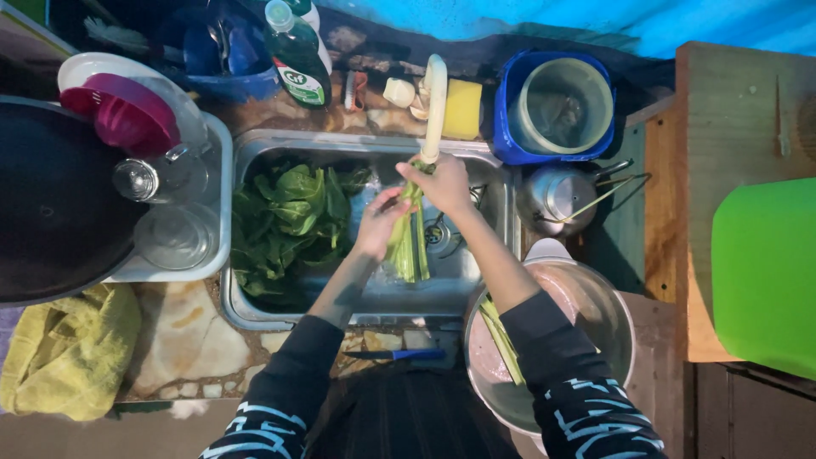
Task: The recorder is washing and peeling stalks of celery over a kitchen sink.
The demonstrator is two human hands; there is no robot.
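Both hands are over a steel sink [242,310], under a cream tap [434,106]. My right hand [442,183] pinches the top of a bunch of green stalks [410,246] right below the spout. My left hand [380,223] wraps around the same stalks from the left, lower down. The stalks hang down into the basin. A heap of dark leafy greens [289,217] fills the sink's left half. At my right forearm stands a metal bowl [608,319] with several green stalks [501,340] lying in it.
A dish rack [223,212] at the left holds glasses, a pink strainer and a black pan [51,204]. Behind the sink: a green soap bottle [297,55], a yellow sponge [463,109], a blue tub [510,127]. A kettle [557,195], wooden board and green plastic sheet [765,272] are at the right; a yellow cloth [68,353] lower left.
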